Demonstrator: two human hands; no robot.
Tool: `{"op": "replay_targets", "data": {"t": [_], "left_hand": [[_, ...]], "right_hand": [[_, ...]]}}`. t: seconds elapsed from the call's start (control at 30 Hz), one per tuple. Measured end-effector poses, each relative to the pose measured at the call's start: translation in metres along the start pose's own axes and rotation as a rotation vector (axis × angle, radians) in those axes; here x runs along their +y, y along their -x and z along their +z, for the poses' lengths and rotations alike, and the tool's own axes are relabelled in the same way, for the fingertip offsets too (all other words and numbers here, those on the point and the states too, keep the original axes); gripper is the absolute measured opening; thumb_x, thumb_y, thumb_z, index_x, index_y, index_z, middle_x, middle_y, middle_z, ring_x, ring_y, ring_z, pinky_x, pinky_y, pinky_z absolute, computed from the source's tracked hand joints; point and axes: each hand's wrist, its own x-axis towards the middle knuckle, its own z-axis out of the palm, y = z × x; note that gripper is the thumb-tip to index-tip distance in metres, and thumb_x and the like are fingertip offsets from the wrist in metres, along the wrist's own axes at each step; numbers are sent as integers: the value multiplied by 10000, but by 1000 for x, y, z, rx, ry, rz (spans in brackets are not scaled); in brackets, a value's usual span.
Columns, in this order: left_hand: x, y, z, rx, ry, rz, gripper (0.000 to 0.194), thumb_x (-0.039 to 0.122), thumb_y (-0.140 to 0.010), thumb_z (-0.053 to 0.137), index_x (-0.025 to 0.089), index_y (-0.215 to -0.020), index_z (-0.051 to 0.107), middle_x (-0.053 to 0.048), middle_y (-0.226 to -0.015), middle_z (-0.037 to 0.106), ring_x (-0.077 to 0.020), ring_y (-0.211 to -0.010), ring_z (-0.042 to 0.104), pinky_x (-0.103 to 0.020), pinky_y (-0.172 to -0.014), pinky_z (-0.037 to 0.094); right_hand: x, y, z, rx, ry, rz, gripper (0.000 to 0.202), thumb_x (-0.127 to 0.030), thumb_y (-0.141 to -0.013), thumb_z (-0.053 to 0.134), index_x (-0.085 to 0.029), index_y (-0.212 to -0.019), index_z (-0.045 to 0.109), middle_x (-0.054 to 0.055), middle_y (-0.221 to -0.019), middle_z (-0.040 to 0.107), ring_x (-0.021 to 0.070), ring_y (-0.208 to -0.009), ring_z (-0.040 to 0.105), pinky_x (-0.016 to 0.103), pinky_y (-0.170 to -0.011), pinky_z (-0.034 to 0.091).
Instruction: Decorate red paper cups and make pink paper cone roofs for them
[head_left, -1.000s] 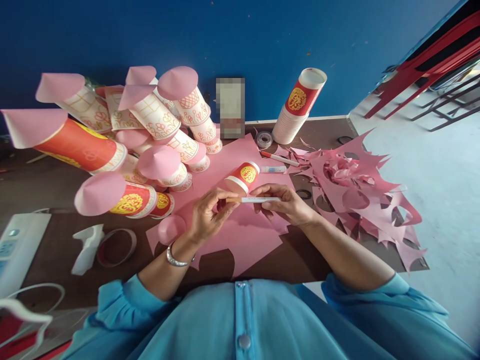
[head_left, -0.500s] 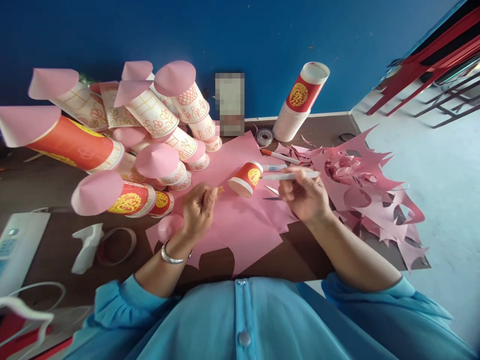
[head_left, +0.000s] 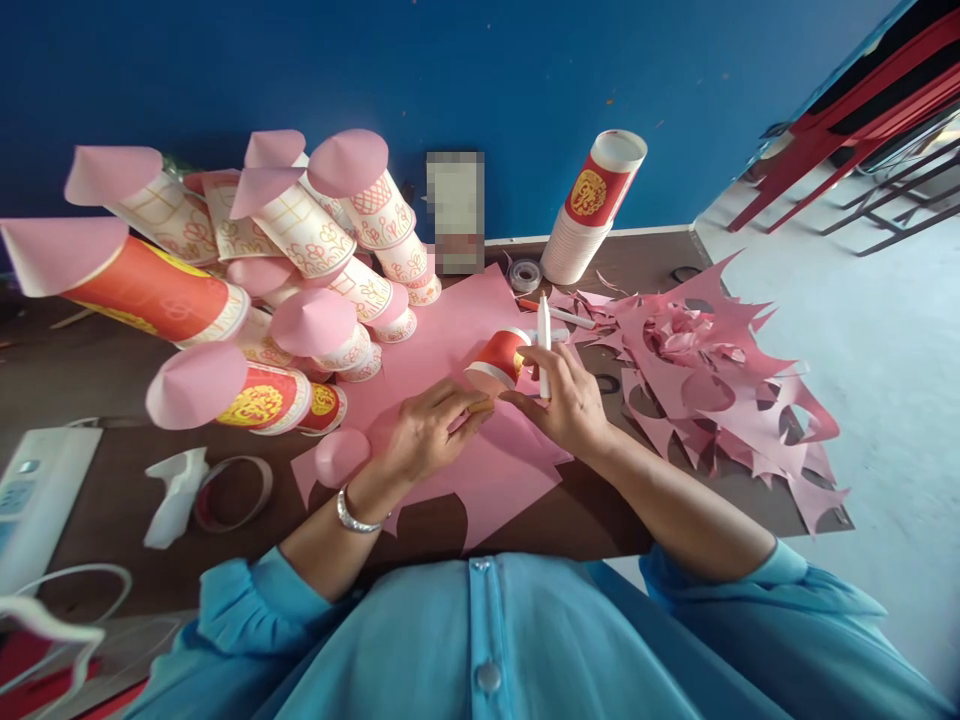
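A red paper cup (head_left: pixel 501 355) with white rims and a gold emblem lies on its side on the pink paper sheet (head_left: pixel 450 350). My left hand (head_left: pixel 431 425) is closed, pinching a small yellowish-orange piece (head_left: pixel 480 406) whose kind is unclear. A white marker pen (head_left: pixel 544 345) stands nearly upright in my right hand (head_left: pixel 568 395), its tip upward. The index finger of that hand reaches the cup's right end; whether it grips the cup cannot be made out. Both hands are close together, just in front of the cup.
Cup towers with pink paper cones (head_left: pixel 315 325) crowd the left. Stacked paper cups (head_left: pixel 576 250) and a tape roll (head_left: pixel 525 274) stand by the blue wall. Pink paper scraps (head_left: pixel 712 390) cover the right side. A dark scissor handle (head_left: pixel 607 383) shows beside my right hand.
My left hand has moved right, and my right hand left, toward the cup. The white marker has turned from level to nearly upright. The cup has shifted slightly.
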Motion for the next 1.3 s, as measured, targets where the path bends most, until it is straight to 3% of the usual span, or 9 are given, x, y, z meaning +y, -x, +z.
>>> {"op": "replay_targets", "data": {"t": [0.13, 0.23, 0.43, 0.57, 0.7, 0.8, 0.9, 1.13, 1.3], "left_hand": [[-3, 1, 2, -90, -72, -36, 200, 379, -1009, 625, 266, -995, 789, -42, -870, 733, -152, -756, 688, -259, -662, 500], [-6, 2, 3, -116, -76, -80, 216, 376, -1017, 612, 250, -1020, 786, -44, -855, 721, -158, -744, 689, -265, -665, 504], [-15, 1, 8, -114, 42, -113, 256, 366, -1034, 590, 251, -1194, 754, -57, -926, 750, -186, -861, 720, -298, -787, 555], [-16, -1, 8, -101, 145, -116, 258, 311, -1040, 564, 282, -1222, 744, -48, -976, 775, -179, -900, 723, -299, -820, 572], [-11, -3, 4, -7, 335, -214, 318, 360, -971, 681, 246, -1267, 690, -64, -1066, 775, -170, -857, 719, -298, -775, 592], [-5, -6, 0, -41, 594, -308, 470, 437, -879, 790, 234, -1281, 653, -85, -1167, 756, -208, -989, 733, -334, -852, 614], [0, -7, -1, -93, 865, -380, 519, 544, -871, 772, 224, -1264, 660, -118, -1231, 752, -281, -1155, 713, -420, -979, 601], [1, -4, 0, -114, 1170, -479, 645, 630, -797, 808, 253, -1293, 641, -113, -1173, 758, -338, -1133, 712, -466, -902, 609], [2, -9, -6, 45, 1378, -561, 692, 551, -736, 863, 269, -1328, 641, -58, -1028, 783, -315, -1063, 738, -498, -992, 590]], "right_hand": [[-1, 1, 5, -59, 190, -34, 197, -301, -1041, 524, -240, -1161, 667, 52, -884, 722, 170, -681, 630, 275, -573, 426], [3, -2, -1, 31, 159, 61, 168, -231, -1001, 531, -248, -1097, 668, 45, -893, 738, 176, -692, 650, 277, -599, 435], [19, -6, -15, 186, -250, 355, 125, -314, -933, 653, -269, -1041, 609, 2, -808, 656, 175, -640, 602, 325, -640, 520], [19, -7, -11, 182, -633, 499, 230, -393, -891, 726, -277, -1012, 569, -24, -795, 596, 143, -585, 566, 304, -537, 531], [5, -10, -6, 134, -826, 556, 348, -462, -845, 784, -272, -971, 520, -35, -772, 596, 145, -624, 601, 309, -578, 563], [-8, -7, -3, 54, -847, 516, 328, -445, -852, 770, -269, -958, 513, -22, -762, 619, 160, -649, 621, 315, -612, 561], [-13, 0, 2, -32, -666, 422, 220, -361, -873, 718, -268, -983, 552, -4, -779, 651, 168, -639, 619, 307, -597, 527], [-1, 12, 10, -36, -164, 21, 225, -207, -872, 589, -251, -1092, 611, 56, -891, 761, 204, -687, 685, 301, -613, 484], [-6, 9, 11, 8, -8, -79, 164, -192, -984, 551, -243, -1123, 621, 64, -932, 776, 199, -743, 717, 289, -648, 515]]}}
